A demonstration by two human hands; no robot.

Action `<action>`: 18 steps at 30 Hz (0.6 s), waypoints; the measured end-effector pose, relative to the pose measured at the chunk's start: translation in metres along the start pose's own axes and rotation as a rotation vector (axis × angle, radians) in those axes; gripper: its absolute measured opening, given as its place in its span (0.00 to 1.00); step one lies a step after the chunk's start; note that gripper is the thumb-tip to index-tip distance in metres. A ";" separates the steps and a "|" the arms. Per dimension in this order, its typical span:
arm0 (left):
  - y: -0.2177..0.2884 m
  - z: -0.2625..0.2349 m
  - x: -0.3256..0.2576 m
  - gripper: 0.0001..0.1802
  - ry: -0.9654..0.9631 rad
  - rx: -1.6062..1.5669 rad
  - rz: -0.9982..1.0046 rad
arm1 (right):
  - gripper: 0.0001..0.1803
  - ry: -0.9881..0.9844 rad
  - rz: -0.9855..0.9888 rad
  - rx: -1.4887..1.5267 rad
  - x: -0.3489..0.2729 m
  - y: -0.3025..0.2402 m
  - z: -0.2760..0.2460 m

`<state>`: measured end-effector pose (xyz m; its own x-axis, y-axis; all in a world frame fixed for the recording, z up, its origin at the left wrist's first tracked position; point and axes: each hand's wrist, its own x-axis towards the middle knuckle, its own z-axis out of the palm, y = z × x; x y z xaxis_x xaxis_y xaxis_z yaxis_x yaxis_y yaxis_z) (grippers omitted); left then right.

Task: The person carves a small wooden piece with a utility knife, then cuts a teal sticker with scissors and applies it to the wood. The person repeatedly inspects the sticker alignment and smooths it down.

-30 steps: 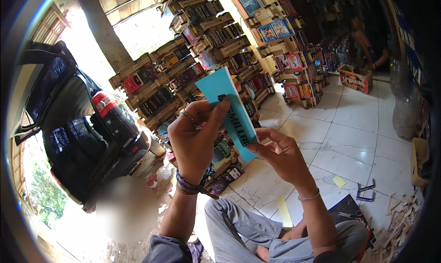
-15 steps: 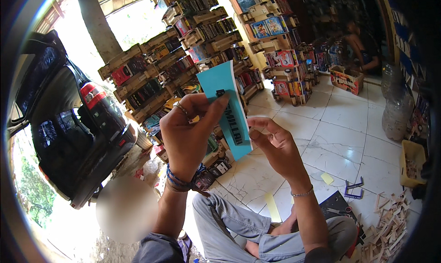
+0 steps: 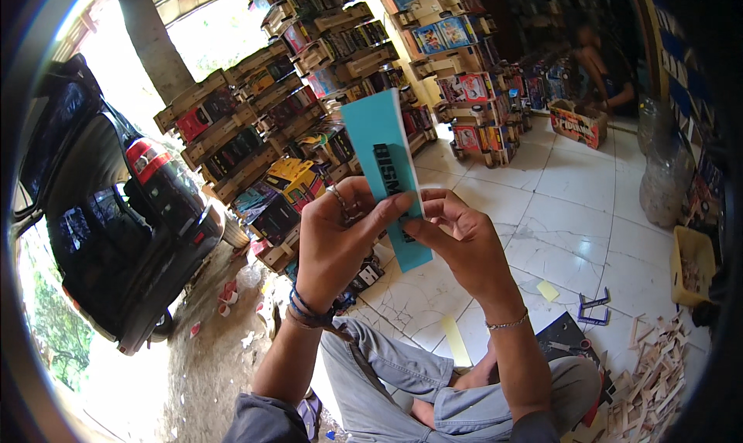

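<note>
Raised in front of me is a teal sticker strip (image 3: 376,127), tall and narrow, with black lettering and a white right edge. My left hand (image 3: 338,230) pinches it from the left, the thumb lying across its face below the middle. On the other side my right hand (image 3: 460,246) has its thumb and fingers closed on the strip's right edge. The two thumbs nearly meet and cover part of the lettering. The strip stands almost upright, its top leaning left.
Toy trucks are stacked on wooden shelving (image 3: 224,129) ahead. A dark car (image 3: 124,218) stands open at left. Wood pieces (image 3: 650,381), a yellow bin (image 3: 691,265), scissors (image 3: 569,347) on a black board and a purple frame piece (image 3: 594,307) lie at right. Another person (image 3: 611,75) sits far back.
My left thumb has slid down the strip from near its top to below the middle, uncovering the upper lettering. The right hand has come in closer and up against the left.
</note>
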<state>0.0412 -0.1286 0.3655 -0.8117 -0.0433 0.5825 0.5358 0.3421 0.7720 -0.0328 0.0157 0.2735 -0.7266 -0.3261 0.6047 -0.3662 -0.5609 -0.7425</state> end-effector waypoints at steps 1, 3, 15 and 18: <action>-0.002 0.000 -0.002 0.12 -0.006 -0.031 -0.030 | 0.13 -0.017 0.022 0.036 0.000 -0.001 -0.001; -0.003 -0.004 -0.003 0.13 -0.032 -0.064 -0.076 | 0.13 -0.042 0.101 0.118 -0.001 -0.003 -0.002; -0.006 -0.007 0.001 0.14 -0.016 -0.158 -0.162 | 0.16 -0.166 0.257 0.373 0.002 0.000 -0.010; -0.007 -0.006 0.002 0.14 -0.010 -0.164 -0.166 | 0.16 -0.174 0.250 0.376 0.002 0.002 -0.012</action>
<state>0.0370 -0.1369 0.3626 -0.8937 -0.0770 0.4421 0.4245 0.1742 0.8885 -0.0419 0.0232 0.2702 -0.6460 -0.5905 0.4838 0.0661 -0.6747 -0.7351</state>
